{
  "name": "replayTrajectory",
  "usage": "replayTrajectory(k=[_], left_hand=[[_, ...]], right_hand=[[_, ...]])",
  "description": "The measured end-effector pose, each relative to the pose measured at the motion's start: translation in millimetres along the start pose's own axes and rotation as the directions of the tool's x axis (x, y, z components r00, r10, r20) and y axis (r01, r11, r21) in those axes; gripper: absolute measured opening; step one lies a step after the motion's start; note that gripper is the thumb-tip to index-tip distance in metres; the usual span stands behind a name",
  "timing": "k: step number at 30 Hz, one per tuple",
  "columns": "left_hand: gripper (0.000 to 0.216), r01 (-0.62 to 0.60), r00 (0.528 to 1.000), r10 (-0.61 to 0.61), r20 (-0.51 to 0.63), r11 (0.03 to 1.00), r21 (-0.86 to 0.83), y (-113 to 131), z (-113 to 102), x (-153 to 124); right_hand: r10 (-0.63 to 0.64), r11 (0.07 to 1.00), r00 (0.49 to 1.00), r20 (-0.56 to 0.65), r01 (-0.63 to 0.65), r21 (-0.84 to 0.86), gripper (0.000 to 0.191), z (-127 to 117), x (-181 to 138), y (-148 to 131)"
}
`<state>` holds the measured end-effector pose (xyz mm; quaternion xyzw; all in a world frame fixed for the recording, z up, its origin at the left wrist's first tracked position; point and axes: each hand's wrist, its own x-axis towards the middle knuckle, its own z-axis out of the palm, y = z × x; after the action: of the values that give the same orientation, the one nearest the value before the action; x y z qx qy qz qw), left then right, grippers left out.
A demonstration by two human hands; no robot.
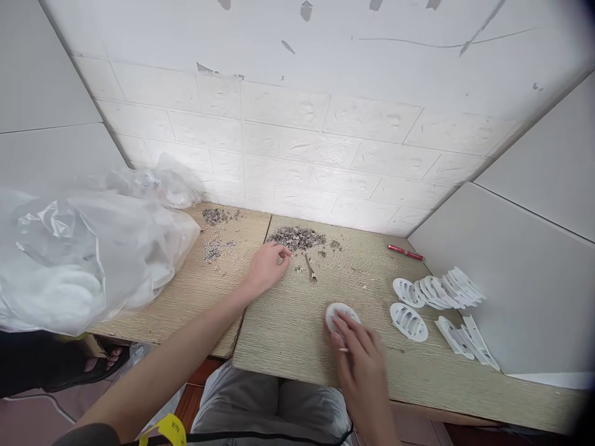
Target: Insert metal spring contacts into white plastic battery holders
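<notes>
left hand (272,266) by parts pile (297,238) | right hand (360,353) holding disc (331,314) (white)

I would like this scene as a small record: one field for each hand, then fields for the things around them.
Left hand: at the near edge of a pile of small grey parts; anything held, cannot tell
Right hand: fingertips on a white oval piece
Between: thin stick-like item near the pile
Far left: translucent plastic bag
Right side: slotted white pieces, several leaning in rows; red pen-like item farther back
</notes>
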<state>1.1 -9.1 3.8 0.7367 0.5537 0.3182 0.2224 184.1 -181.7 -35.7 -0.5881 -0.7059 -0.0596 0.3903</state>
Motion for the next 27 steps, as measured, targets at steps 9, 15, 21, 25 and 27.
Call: replayTrajectory(k=[9,15,21,25,27], left_hand=[[0.028,-0.084,0.983,0.066,0.171,0.991,0.101,8,-2,-6],[0.032,-0.174,0.949,0.172,0.265,0.985,-0.018,4,2,-7],[0.025,-0.338,0.834,0.356,0.421,0.934,-0.119,-4,-2,-4],[0.022,-0.295,0.808,0.357,0.469,0.934,-0.202,-6,-1,-4],[0.023,-0.226,0.808,0.342,0.48,0.932,-0.283,-5,0,-4]], right_hand=[[0.181,0.982,0.981,0.076,-0.176,-0.071,0.029,40,133,43],[0.105,0.985,0.977,0.184,-0.076,-0.156,0.021,76,155,67],[0.042,0.998,0.986,0.164,-0.034,-0.051,0.018,79,152,66],[0.067,0.998,0.973,0.222,-0.067,-0.005,0.016,77,148,72],[0.095,0.995,0.967,0.238,-0.102,0.017,0.014,76,146,78]])
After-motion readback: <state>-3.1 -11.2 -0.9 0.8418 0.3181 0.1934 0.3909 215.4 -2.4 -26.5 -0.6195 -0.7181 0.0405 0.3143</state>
